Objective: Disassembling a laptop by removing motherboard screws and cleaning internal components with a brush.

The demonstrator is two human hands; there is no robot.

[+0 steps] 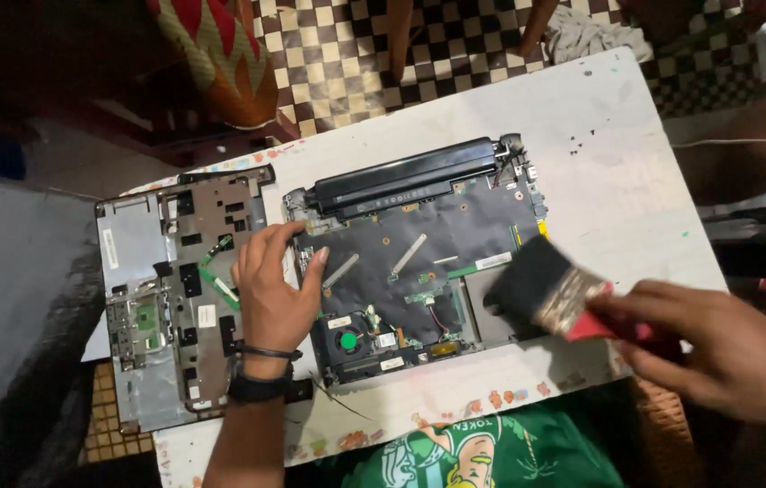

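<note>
Brushing dust off an opened laptop base [419,262], lying on the white table [600,181] between both hands. Bracing its near-left edge with the left hand [272,294], fingers spread flat, gripping nothing. Clamping the red handle of a wide paintbrush [545,291] in the right hand [717,348], bristles blurred over the board's right end. Probably sweeping next toward the green-hubbed cooling fan [348,342] beside the left wrist, calling for light strokes. Removed palmrest cover [175,298] lying just left of the left hand.

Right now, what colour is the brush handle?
Red. The brush handle shows in the right hand, head view.
</note>
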